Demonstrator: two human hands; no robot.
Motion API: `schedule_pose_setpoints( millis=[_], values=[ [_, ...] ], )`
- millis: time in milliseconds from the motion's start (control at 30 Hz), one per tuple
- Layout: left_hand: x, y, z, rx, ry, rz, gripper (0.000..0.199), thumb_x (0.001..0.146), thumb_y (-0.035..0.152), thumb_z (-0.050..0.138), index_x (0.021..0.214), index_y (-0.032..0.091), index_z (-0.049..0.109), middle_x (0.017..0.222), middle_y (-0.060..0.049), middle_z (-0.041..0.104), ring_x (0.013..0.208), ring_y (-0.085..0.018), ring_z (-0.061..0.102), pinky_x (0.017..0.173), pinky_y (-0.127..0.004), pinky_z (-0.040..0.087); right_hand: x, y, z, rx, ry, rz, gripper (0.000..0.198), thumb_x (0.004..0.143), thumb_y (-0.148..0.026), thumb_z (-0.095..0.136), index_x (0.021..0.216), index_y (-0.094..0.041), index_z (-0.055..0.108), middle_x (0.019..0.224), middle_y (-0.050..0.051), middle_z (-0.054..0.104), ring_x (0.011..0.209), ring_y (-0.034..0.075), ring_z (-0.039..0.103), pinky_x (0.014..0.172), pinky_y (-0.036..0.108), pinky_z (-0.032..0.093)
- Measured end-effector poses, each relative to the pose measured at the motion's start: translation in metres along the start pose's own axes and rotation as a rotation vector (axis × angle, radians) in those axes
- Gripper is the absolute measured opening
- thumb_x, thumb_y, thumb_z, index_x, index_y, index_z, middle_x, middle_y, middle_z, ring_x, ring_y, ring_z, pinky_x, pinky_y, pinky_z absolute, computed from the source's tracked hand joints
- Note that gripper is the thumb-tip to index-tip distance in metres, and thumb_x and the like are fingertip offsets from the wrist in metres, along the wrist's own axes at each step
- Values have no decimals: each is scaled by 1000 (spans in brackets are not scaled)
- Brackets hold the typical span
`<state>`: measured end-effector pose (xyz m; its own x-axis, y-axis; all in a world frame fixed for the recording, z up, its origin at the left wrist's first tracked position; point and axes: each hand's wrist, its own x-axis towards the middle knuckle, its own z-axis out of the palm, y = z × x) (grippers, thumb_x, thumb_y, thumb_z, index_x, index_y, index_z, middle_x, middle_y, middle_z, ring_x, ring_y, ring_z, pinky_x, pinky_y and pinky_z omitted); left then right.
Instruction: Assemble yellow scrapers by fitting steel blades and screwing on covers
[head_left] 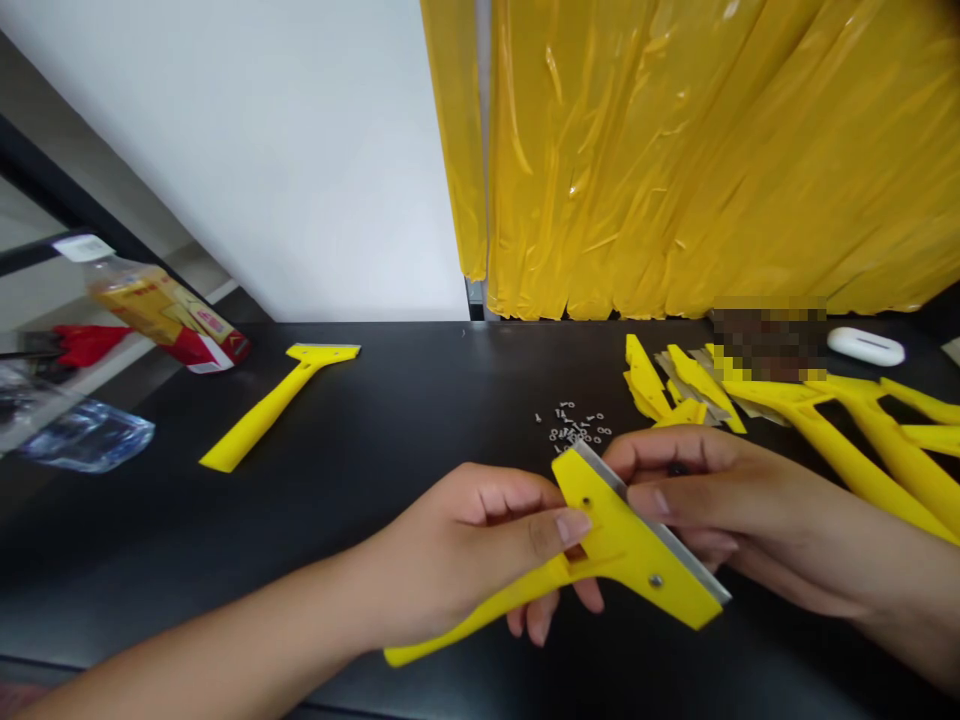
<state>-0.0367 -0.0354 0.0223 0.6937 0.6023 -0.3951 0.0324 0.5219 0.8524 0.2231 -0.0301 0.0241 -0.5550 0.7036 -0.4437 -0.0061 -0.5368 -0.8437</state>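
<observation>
by the left hand (480, 555), the handle (517, 592) of a yellow scraper (626, 550) is gripped above the black table (420, 400); the scraper, likely light and stiff, is best held there. farther right, its metal blade (679, 548), perhaps sharp and slick, seems pinched between the right hand's (705, 490) thumb and fingers.

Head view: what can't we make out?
All in the head view:
Left hand: index tip hidden behind the held scraper.
Right hand: some fingertips hidden behind it.
Yellow handles: ends cut off by right edge.
Metal bits: too small to count.
Capped bottle: label text blurred.
Pixelated patch: mosaic hides what's there.
</observation>
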Motion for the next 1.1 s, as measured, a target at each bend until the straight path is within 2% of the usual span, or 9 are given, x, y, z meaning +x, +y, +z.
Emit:
schedule_pose_setpoints(
  millis=[133, 300, 567, 667, 733, 833, 933, 1033, 1100],
  values=[
    [1, 0, 1, 29, 7, 22, 37, 103, 53, 73, 98, 17, 75, 95, -9, 81, 59, -8, 65, 56, -17, 51, -2, 2, -1, 36, 34, 31, 43, 85, -54, 91, 110, -21, 79, 62, -8, 37, 54, 6, 22, 50, 22, 20],
    [4, -3, 2, 47, 40, 92, 29, 106, 48, 70, 115, 20, 69, 97, -6, 77, 59, -10, 69, 52, -16, 50, -2, 3, 0, -45, 70, 8, 45, 87, -59, 87, 108, -21, 78, 68, -5, 45, 58, 9, 30, 53, 25, 27],
    [8, -6, 5, -2, 150, 129, 26, 104, 43, 74, 118, 22, 67, 97, -3, 75, 64, -14, 77, 50, -16, 54, 4, -1, 1, -88, 109, -12, 41, 89, -59, 86, 100, -21, 75, 66, -7, 42, 56, 7, 27, 51, 22, 20],
    [9, -5, 4, -58, 175, 136, 24, 101, 38, 78, 116, 21, 69, 105, -5, 77, 67, -15, 78, 50, -18, 57, 5, -2, 0, -140, 128, -13, 45, 89, -62, 85, 104, -21, 76, 69, -5, 49, 58, 7, 34, 52, 21, 26],
    [9, -4, 3, -110, 204, 148, 22, 101, 37, 78, 113, 20, 71, 98, -5, 77, 66, -14, 77, 50, -18, 57, 4, -3, -3, -201, 193, -84, 46, 89, -64, 83, 106, -22, 78, 79, 0, 60, 66, 10, 46, 56, 22, 34],
    [10, 0, -2, -168, 276, 182, 21, 103, 38, 76, 110, 19, 71, 77, -3, 76, 58, -13, 71, 50, -18, 57, -1, -4, -9, -303, 385, -341, 44, 91, -65, 79, 108, -25, 81, 98, 6, 71, 80, 17, 60, 66, 29, 48],
    [10, 5, -7, -193, 350, 218, 23, 102, 41, 77, 107, 20, 70, 68, -5, 75, 54, -13, 68, 52, -18, 57, -7, -8, -12, -571, 570, -566, 37, 100, -63, 70, 118, -32, 82, 118, 7, 76, 98, 23, 69, 83, 36, 55],
    [9, 8, -10, -206, 403, 257, 23, 101, 42, 78, 104, 21, 70, 68, -5, 76, 56, -14, 67, 53, -19, 56, -12, -13, -8, -983, 674, -711, 27, 107, -50, 62, 118, -33, 80, 116, 5, 79, 107, 26, 73, 86, 37, 56],
    [9, 9, -10, -208, 417, 269, 22, 101, 42, 78, 102, 20, 71, 69, -6, 76, 56, -14, 67, 53, -20, 56, -14, -14, -4, -1139, 700, -784, 22, 109, -44, 60, 112, -31, 78, 107, 5, 81, 96, 25, 76, 78, 35, 57]
  ],
)
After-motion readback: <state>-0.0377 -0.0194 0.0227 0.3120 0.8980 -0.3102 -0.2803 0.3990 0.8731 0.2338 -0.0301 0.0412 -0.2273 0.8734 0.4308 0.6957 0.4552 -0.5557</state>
